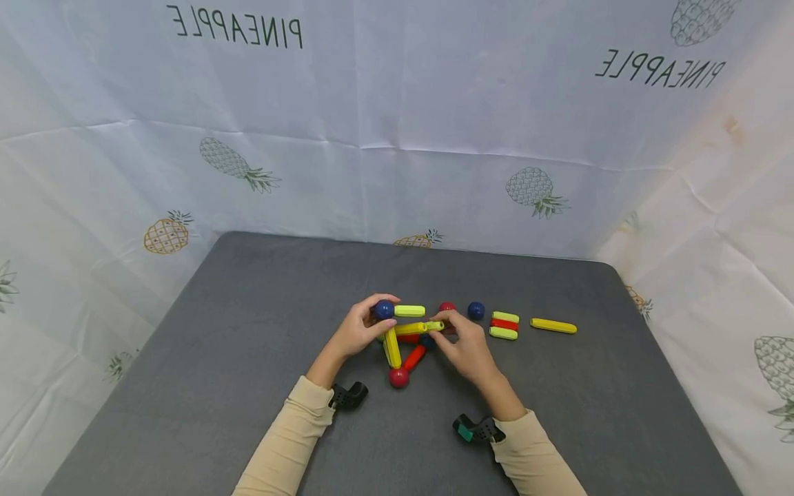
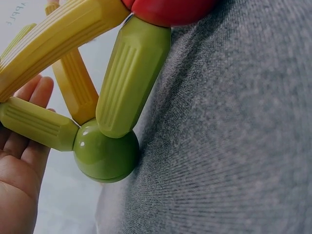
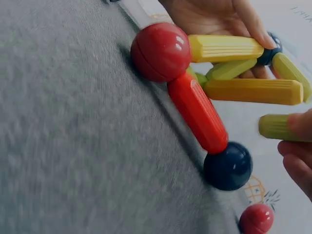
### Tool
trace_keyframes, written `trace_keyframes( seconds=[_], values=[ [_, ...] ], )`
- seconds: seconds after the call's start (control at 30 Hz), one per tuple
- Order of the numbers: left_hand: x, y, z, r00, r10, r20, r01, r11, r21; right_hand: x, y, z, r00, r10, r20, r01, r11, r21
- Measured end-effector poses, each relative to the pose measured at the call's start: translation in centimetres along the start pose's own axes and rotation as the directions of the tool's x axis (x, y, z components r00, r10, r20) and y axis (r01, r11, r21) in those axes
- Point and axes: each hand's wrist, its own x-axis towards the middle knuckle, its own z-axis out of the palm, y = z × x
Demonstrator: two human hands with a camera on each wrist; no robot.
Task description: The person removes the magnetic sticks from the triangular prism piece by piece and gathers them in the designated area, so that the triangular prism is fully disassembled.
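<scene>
Pinching yel-grn rod (image 3: 274, 127), R hand (image 1: 465, 344)

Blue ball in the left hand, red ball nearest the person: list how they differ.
Color: the blue ball is dark blue, the red ball red. Position: the left hand holds the blue ball above the table; the red ball rests on the table, untouched by either hand. Both are glossy, round and joined to rods.

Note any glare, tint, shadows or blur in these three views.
Head: peach tint on the right side of the white cloth backdrop; left wrist: highlights on the glossy green ball, grey textured tabletop blurred toward the right edge; right wrist: white glints on the nearer glossy red ball, shadow beside it.
</scene>
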Motion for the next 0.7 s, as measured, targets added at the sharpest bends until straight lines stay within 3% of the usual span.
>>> trace_keyframes(
  seconds=[0.1, 0.33, 0.53, 0.7],
  values=[
    [0.0, 0.0, 0.0, 1.0, -0.01, -0.001, 0.01, 1.0, -0.004, -0.2, 0.2, -0.2, 0.998, 0.049, -0.026, -0.047, 0.996, 0.071],
    [0.1, 0.2, 0.0, 1.0, -0.01, -0.001, 0.01, 1.0, -0.007, -1.9, 1.6, -1.9, 0.984, 0.176, -0.026, -0.172, 0.979, 0.114],
    [0.1, 0.3, 0.1, 1.0, -0.016, -0.003, 0.016, 1.0, 0.004, -4.3, 3.4, -4.3, 0.966, 0.255, -0.041, -0.255, 0.967, 0.011],
    [0.0, -1.7, -0.1, 1.0, -0.016, -0.011, 0.016, 1.0, -0.006, -5.9, 5.0, -5.8, 0.946, 0.312, -0.093, -0.321, 0.942, -0.102]
  ],
)
